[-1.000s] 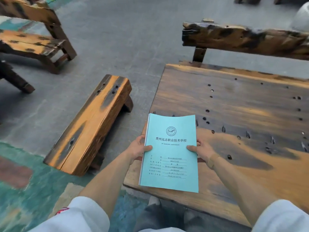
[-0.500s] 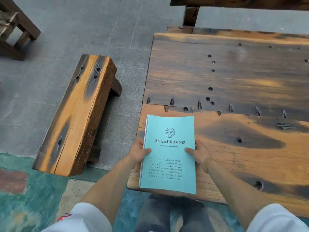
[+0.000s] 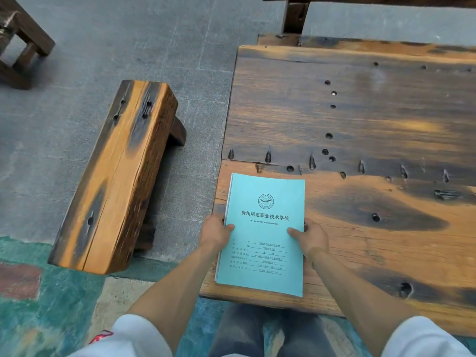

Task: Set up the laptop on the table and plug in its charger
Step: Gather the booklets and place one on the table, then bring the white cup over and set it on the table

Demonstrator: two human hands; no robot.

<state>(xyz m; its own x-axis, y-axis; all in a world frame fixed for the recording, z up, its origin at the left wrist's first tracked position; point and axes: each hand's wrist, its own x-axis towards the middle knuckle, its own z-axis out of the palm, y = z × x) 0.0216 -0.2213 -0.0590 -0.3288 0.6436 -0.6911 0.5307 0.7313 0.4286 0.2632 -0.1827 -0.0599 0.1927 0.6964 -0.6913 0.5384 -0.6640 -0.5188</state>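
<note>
Lower centre of the frame: a thin light-blue booklet [image 3: 262, 235] with a round emblem near its top, a line of dark Chinese characters under it and rows of small printed form lines lower down. White page edges show along its left, bound side. It sits at the near left corner of the wooden table [image 3: 360, 119], its lower edge close to the table's near edge; whether it lies flat or is slightly lifted is not clear. Long axis runs bottom to top of the frame, tilted a little clockwise, title end pointing to the upper part of the frame, text upright to the viewer. Left hand [image 3: 215, 232] grasps the left edge, thumb on the cover, fingers hidden under. Right hand [image 3: 310, 236] grasps the right edge the same way. Both bare forearms come in from the bottom, white sleeves at the lower corners. Table top is dark-and-orange weathered plank with holes and notches. Wooden bench [image 3: 116, 176] stands left of the table on grey paving, apart from it. No laptop or charger in view.
</note>
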